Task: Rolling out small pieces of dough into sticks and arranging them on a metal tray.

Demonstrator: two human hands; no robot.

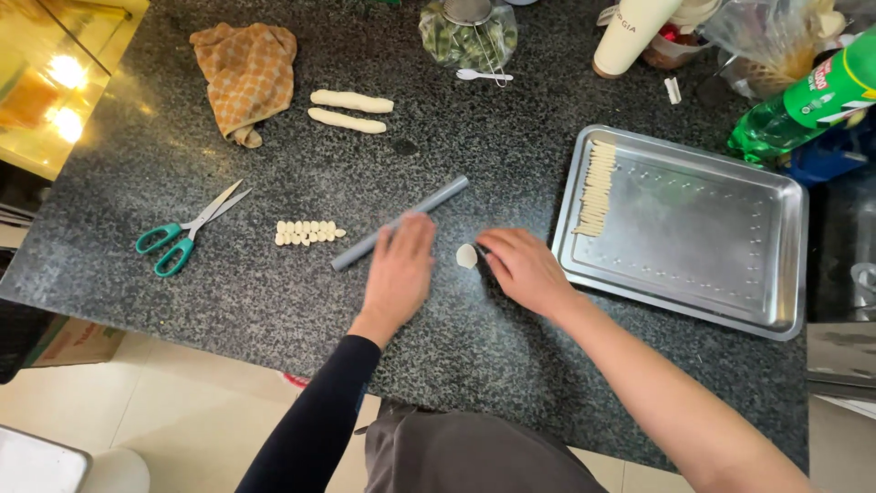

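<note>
Looking down: dark speckled stone surface [456, 319], its near edge running along the bottom above pale floor tiles. Left hand [399, 274], dark sleeve, lies flat with fingers spread on a grey rolling rod [401, 223]; no closed grip, palm pressing down. The rod lies diagonal, its far end pointing up-right. Right hand [525, 267], bare arm, fingers curled down to the surface just beside a small dough piece [466, 256]; whether the fingertips touch it cannot be told. The piece is pale, flattened, roughly oval, lying between the two hands.

Left of the rod: a cluster of small cut dough bits [308, 232] in two short rows, then teal-handled scissors [182, 233], blades shut. Right: a steel tray [693, 246], a row of thin dough strips [595, 189] stacked along its left side, the rest bare. Open room between hands and near edge.

Farther: two dough logs [349, 110], an orange checked cloth [246, 73], a glass jar [467, 36], a green bottle [812, 100].
</note>
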